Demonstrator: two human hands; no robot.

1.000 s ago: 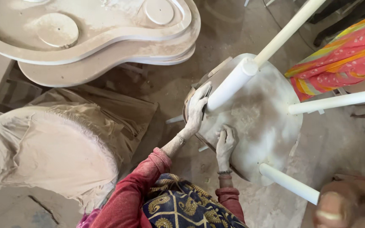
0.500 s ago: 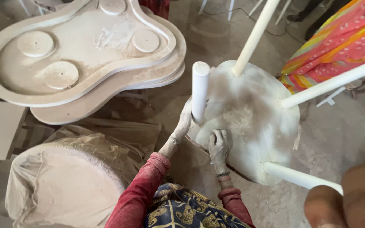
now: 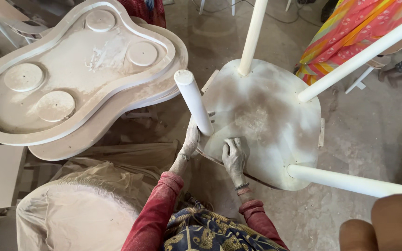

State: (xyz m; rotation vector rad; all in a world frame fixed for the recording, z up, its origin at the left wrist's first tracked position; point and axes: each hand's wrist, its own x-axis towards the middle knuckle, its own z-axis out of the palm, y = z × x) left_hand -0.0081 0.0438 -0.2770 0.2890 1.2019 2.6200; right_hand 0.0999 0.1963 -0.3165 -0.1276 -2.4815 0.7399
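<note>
An upturned white stool lies in front of me, its rounded seat underside dusty and its round legs sticking up and out. My left hand grips the base of the nearest leg where it meets the seat. My right hand presses on the seat's underside near its front edge, fingers curled; whether it holds anything beneath is hidden. Both hands are coated in white dust.
Two stacked, curvy white tabletops with round pads lie at the left. A cloth-covered mound sits at lower left. A bright striped fabric is at upper right. Another person's knee shows at lower right. The floor is dusty concrete.
The view has shifted, so the stool and tabletops appear lower and more central. The near leg now points up toward me. My right hand has moved slightly along the seat surface.
</note>
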